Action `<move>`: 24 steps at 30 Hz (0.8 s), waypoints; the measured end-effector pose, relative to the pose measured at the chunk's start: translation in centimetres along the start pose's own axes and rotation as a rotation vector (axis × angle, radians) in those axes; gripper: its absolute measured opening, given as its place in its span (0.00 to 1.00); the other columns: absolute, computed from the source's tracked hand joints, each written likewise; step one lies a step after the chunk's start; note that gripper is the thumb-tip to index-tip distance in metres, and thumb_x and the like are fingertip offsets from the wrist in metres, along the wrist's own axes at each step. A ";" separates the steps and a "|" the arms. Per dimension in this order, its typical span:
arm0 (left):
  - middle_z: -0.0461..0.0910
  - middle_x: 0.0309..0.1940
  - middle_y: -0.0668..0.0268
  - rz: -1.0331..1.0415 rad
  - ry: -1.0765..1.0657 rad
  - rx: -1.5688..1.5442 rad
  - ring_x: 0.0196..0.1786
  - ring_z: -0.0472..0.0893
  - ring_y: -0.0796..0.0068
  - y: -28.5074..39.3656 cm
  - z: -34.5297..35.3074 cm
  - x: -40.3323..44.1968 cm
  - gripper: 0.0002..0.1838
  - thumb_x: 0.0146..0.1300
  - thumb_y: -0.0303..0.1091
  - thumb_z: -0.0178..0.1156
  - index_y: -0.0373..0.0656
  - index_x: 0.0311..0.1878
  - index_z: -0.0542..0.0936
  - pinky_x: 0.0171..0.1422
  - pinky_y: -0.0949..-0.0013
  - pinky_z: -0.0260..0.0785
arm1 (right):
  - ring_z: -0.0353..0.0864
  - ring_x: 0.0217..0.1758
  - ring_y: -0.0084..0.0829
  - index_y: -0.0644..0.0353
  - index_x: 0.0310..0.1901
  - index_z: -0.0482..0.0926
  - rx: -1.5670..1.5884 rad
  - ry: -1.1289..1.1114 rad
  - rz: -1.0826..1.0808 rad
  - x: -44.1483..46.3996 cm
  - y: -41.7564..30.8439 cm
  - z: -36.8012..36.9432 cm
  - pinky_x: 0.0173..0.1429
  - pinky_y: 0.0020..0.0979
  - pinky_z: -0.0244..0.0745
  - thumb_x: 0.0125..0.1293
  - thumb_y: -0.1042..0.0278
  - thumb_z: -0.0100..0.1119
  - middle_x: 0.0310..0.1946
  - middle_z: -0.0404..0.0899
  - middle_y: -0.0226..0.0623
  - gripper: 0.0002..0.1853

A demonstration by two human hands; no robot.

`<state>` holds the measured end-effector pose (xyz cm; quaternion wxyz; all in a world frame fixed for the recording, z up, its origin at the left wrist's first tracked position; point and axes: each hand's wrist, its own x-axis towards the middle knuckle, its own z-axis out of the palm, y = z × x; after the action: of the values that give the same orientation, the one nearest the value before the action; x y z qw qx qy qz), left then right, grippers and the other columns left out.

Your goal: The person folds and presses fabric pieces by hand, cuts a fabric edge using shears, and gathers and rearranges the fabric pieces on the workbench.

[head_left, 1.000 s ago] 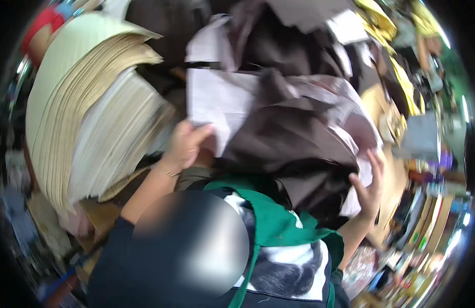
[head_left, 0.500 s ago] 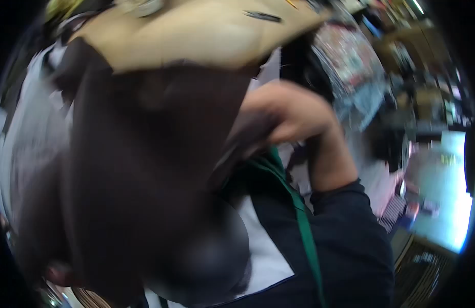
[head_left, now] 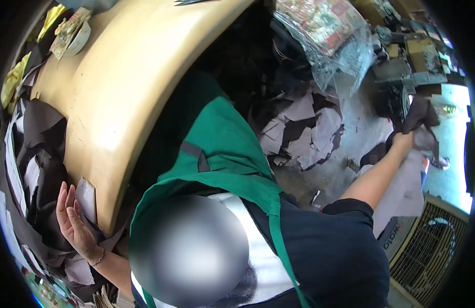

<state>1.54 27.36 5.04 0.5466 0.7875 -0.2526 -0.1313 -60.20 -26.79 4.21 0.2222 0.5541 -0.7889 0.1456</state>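
At the lower left, my left hand (head_left: 75,222) is raised with its fingers apart and nothing in it, beside the table's edge and a heap of dark brown cloth (head_left: 40,177) with pale undersides. My right arm is stretched out to the far right. There my right hand (head_left: 401,139) is closed on a brown cloth (head_left: 409,185), which hangs down with its pale side showing; its fingers are partly hidden by the cloth.
A tan table (head_left: 109,92) curves across the upper left, bearing a bowl (head_left: 79,38). Pale and brown scraps (head_left: 304,128) lie on the floor. Beyond them stands a plastic-wrapped bundle (head_left: 324,28). A slatted cooler (head_left: 427,251) is at the lower right.
The view has turned to the right, away from the paper-like stacks. The brown cloth has swung from in front of me to the far right in my right hand. My left hand is off it.
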 end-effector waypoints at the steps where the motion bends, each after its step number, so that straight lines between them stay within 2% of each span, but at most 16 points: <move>1: 0.64 0.69 0.55 -0.016 0.014 -0.003 0.68 0.69 0.65 -0.1 -0.4 -0.3 0.20 0.75 0.35 0.45 0.37 0.65 0.68 0.69 0.69 0.58 | 0.76 0.55 0.57 0.67 0.51 0.76 0.035 -0.090 0.087 -1.1 -1.4 2.3 0.60 0.48 0.70 0.59 0.67 0.54 0.50 0.78 0.58 0.19; 2: 0.64 0.69 0.55 -0.030 0.040 0.003 0.68 0.69 0.65 -0.1 -0.6 -0.7 0.20 0.75 0.35 0.45 0.37 0.64 0.68 0.69 0.69 0.58 | 0.76 0.55 0.57 0.66 0.51 0.76 -0.063 -0.176 -0.067 1.5 3.4 12.5 0.60 0.47 0.70 0.57 0.67 0.57 0.49 0.79 0.57 0.20; 3: 0.64 0.69 0.55 -0.047 0.066 0.010 0.68 0.69 0.65 -0.1 -0.8 -1.2 0.20 0.75 0.35 0.45 0.37 0.64 0.68 0.68 0.70 0.58 | 0.75 0.57 0.57 0.65 0.56 0.74 0.001 -0.232 -0.140 -1.5 1.1 15.5 0.61 0.46 0.69 0.53 0.66 0.63 0.52 0.77 0.57 0.27; 5: 0.64 0.69 0.56 -0.072 0.104 0.032 0.68 0.69 0.66 0.4 -1.0 -2.1 0.20 0.75 0.36 0.46 0.37 0.64 0.69 0.68 0.70 0.58 | 0.73 0.61 0.49 0.67 0.63 0.68 0.122 -0.610 -0.093 -9.1 -1.3 23.1 0.65 0.42 0.67 0.52 0.56 0.69 0.58 0.73 0.55 0.39; 7: 0.65 0.69 0.56 -0.083 0.134 0.054 0.68 0.69 0.66 0.8 -1.0 -2.7 0.20 0.75 0.37 0.46 0.38 0.64 0.69 0.68 0.70 0.58 | 0.75 0.59 0.43 0.68 0.60 0.72 0.075 -1.167 0.046 -15.9 -5.8 25.7 0.62 0.40 0.69 0.52 0.45 0.70 0.55 0.76 0.53 0.41; 8: 0.65 0.69 0.56 -0.088 0.159 0.077 0.68 0.69 0.66 1.1 -1.1 -3.1 0.20 0.75 0.37 0.46 0.38 0.64 0.69 0.68 0.70 0.58 | 0.74 0.63 0.40 0.69 0.55 0.77 0.102 -1.359 -0.058 -19.4 -7.7 25.9 0.64 0.38 0.67 0.52 0.35 0.64 0.58 0.75 0.51 0.42; 9: 0.65 0.69 0.56 -0.091 0.181 0.100 0.68 0.69 0.66 1.3 -1.3 -3.6 0.19 0.75 0.37 0.46 0.38 0.64 0.69 0.68 0.70 0.58 | 0.80 0.44 0.34 0.63 0.53 0.80 0.186 -1.355 -0.257 -24.2 -9.1 29.5 0.47 0.38 0.75 0.54 0.46 0.69 0.42 0.84 0.39 0.31; 10: 0.65 0.69 0.56 -0.092 0.200 0.124 0.68 0.69 0.66 1.5 -1.5 -3.9 0.19 0.75 0.37 0.45 0.38 0.64 0.69 0.68 0.69 0.58 | 0.78 0.57 0.35 0.58 0.55 0.80 0.327 -1.459 -0.135 -27.9 -12.9 23.8 0.58 0.35 0.73 0.53 0.41 0.68 0.51 0.81 0.46 0.33; 11: 0.66 0.68 0.57 -0.092 0.237 0.135 0.68 0.69 0.66 1.8 -1.6 -4.0 0.19 0.75 0.36 0.45 0.37 0.64 0.69 0.68 0.69 0.58 | 0.80 0.54 0.38 0.56 0.57 0.79 0.274 -1.631 -0.200 -31.2 -15.6 22.9 0.54 0.39 0.76 0.54 0.46 0.68 0.50 0.82 0.44 0.32; 13: 0.66 0.68 0.57 -0.088 0.301 0.157 0.68 0.69 0.65 2.3 -2.1 -4.2 0.19 0.75 0.35 0.44 0.37 0.63 0.69 0.69 0.68 0.58 | 0.82 0.49 0.40 0.60 0.55 0.78 0.276 -1.581 -0.397 -35.6 -21.0 15.9 0.49 0.39 0.78 0.55 0.49 0.67 0.48 0.83 0.45 0.30; 18: 0.68 0.65 0.52 0.136 0.535 0.182 0.67 0.70 0.63 3.5 -5.3 -2.8 0.16 0.75 0.30 0.43 0.33 0.58 0.72 0.68 0.65 0.61 | 0.83 0.49 0.42 0.63 0.54 0.78 0.422 -1.534 -0.799 -36.8 -24.6 15.8 0.50 0.38 0.78 0.56 0.57 0.65 0.47 0.82 0.48 0.26; 19: 0.72 0.62 0.51 0.226 0.579 0.155 0.65 0.72 0.63 3.8 -5.5 -2.4 0.14 0.74 0.27 0.44 0.32 0.54 0.75 0.68 0.67 0.61 | 0.83 0.49 0.42 0.63 0.53 0.78 0.464 -1.520 -0.876 -35.8 -24.8 16.3 0.50 0.38 0.78 0.56 0.58 0.65 0.47 0.82 0.49 0.25; 20: 0.72 0.63 0.53 0.304 0.554 0.474 0.66 0.71 0.63 4.4 -6.4 -2.1 0.13 0.71 0.26 0.48 0.34 0.55 0.75 0.69 0.66 0.61 | 0.83 0.49 0.42 0.64 0.53 0.78 0.500 -1.509 -0.948 -34.8 -24.9 16.4 0.50 0.38 0.78 0.56 0.60 0.64 0.47 0.82 0.50 0.24; 21: 0.73 0.61 0.54 0.307 0.662 0.566 0.63 0.73 0.66 5.1 -6.2 -1.6 0.12 0.70 0.24 0.49 0.34 0.51 0.78 0.69 0.67 0.61 | 0.83 0.49 0.43 0.65 0.53 0.78 0.537 -1.494 -1.011 -33.3 -25.2 16.3 0.50 0.38 0.78 0.56 0.62 0.64 0.46 0.82 0.50 0.23; 23: 0.80 0.52 0.58 0.403 0.770 0.484 0.56 0.77 0.69 6.3 -5.9 -0.4 0.07 0.65 0.22 0.57 0.37 0.45 0.82 0.62 0.68 0.68 | 0.83 0.49 0.43 0.66 0.52 0.78 0.620 -1.460 -1.137 -30.9 -26.2 16.5 0.50 0.38 0.77 0.56 0.65 0.63 0.46 0.82 0.52 0.22; 24: 0.81 0.50 0.58 0.479 0.807 0.665 0.56 0.78 0.67 6.5 -6.6 0.1 0.07 0.62 0.23 0.61 0.37 0.43 0.82 0.62 0.68 0.68 | 0.83 0.49 0.44 0.66 0.52 0.78 0.631 -1.426 -1.184 -29.9 -27.0 15.6 0.51 0.38 0.77 0.57 0.67 0.63 0.46 0.81 0.53 0.21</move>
<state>3.13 30.73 13.53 0.3373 0.8257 -0.2230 0.3933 -29.24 -19.34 -24.95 -0.4280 0.8525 -0.2573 -0.1542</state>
